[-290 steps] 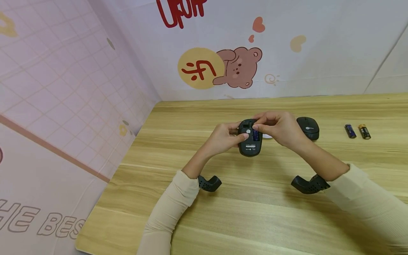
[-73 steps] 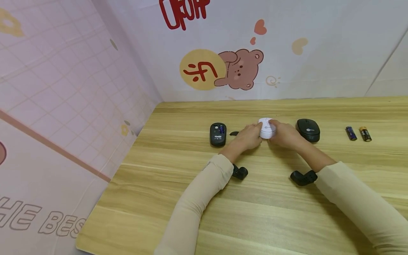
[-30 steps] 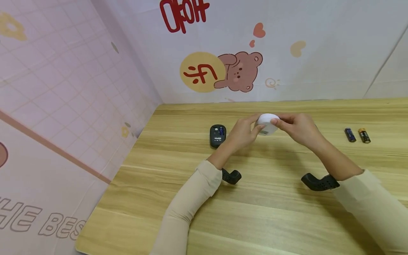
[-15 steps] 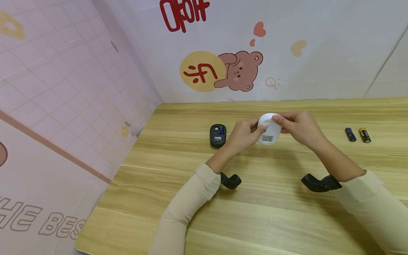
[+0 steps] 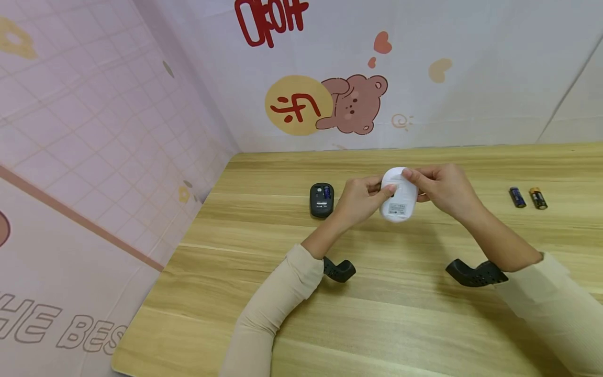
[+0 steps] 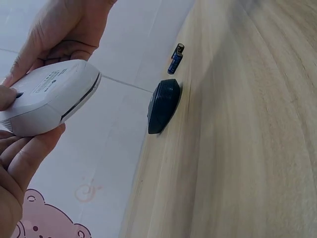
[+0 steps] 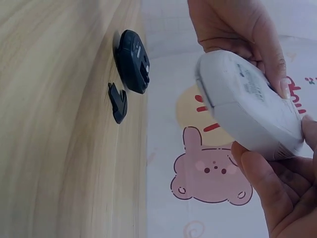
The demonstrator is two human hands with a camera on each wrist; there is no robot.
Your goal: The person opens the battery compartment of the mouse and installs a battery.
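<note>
A white computer mouse (image 5: 399,201) is held above the table, its labelled underside turned toward the head camera. My left hand (image 5: 360,201) grips its left side, thumb on the underside and fingers beneath. My right hand (image 5: 443,188) pinches the upper right end, thumb pressed on the underside near the edge. In the right wrist view the white mouse (image 7: 247,101) sits tilted between both hands. To the left, a black mouse (image 5: 322,201) lies upside down with a blue battery (image 5: 327,192) in its uncovered compartment.
A loose black battery cover (image 7: 118,102) lies beside that black mouse. Another black mouse (image 6: 163,106) stands upright on the table, hidden behind my right hand in the head view. A blue battery (image 5: 517,197) and a black-and-orange battery (image 5: 538,198) lie at the right.
The black mouse earlier in my hands now lies at the left. Both hands then took the white mouse, lifted it and tipped its underside toward the head camera.
</note>
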